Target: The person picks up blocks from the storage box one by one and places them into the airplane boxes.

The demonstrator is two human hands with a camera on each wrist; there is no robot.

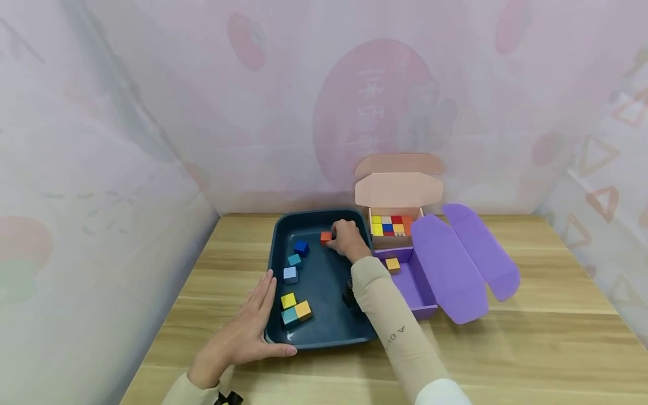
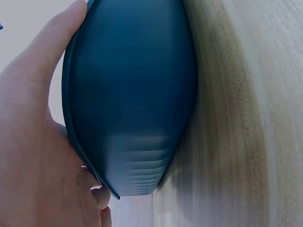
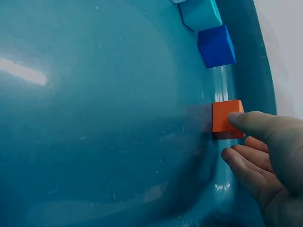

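Note:
In the head view my left hand [image 1: 248, 326] rests against the near left corner of a dark blue tray [image 1: 334, 337], fingers straight along its left rim and thumb along the front. The left wrist view shows the tray's outer wall [image 2: 132, 85] beside that hand. My right hand [image 1: 349, 239] reaches into the tray's far part, at an orange cube [image 1: 326, 238]. From the right wrist, the thumb overlaps the cube [image 3: 226, 118], while the fingers are spread apart below it. Left of it lie a dark blue cube [image 1: 301, 248], a teal cube [image 1: 295, 260] and a light blue cube [image 1: 291, 275].
Nearer in the tray sit a yellow cube [image 1: 288, 300], an orange-yellow cube [image 1: 303, 310] and another teal cube [image 1: 290, 318]. To the right, an open purple box [image 1: 425, 304] contains an orange-yellow cube [image 1: 392, 265]. Behind it an open peach box [image 1: 392, 242] holds several coloured cubes.

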